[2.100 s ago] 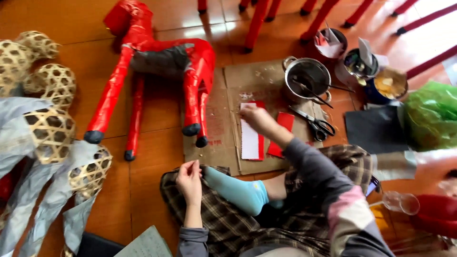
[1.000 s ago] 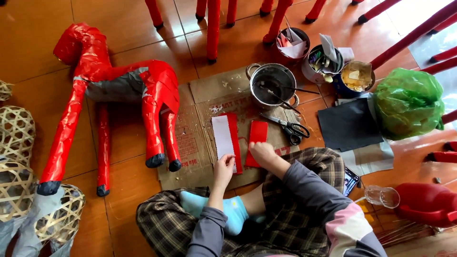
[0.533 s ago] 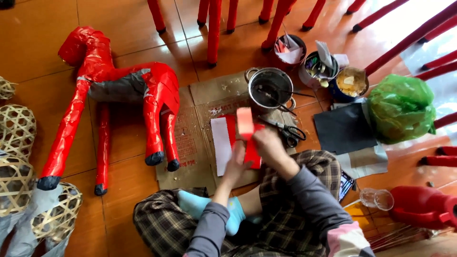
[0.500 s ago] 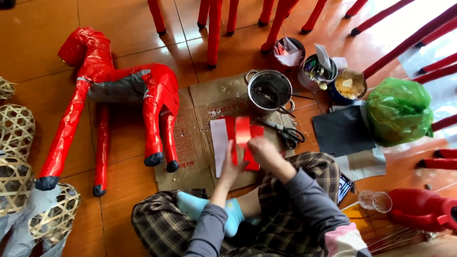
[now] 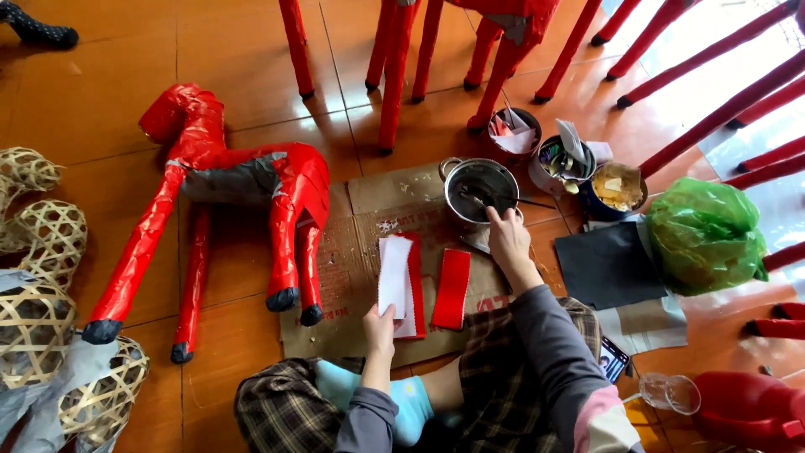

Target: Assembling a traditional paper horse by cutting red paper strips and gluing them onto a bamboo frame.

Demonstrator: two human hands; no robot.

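**Hands at the paper strips and the pot**

The left hand (image 5: 379,320) pinches the near end of a white paper strip (image 5: 394,275), whose long axis runs straight away from it. A red strip (image 5: 453,288) lies just right. The right hand (image 5: 509,239), fingers curled, reaches the metal pot (image 5: 480,188); its hold is unclear.

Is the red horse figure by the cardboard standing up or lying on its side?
Lying on its side. The red horse figure is flat on the floor, legs stretched sideways toward the person, hooves beside the cardboard.
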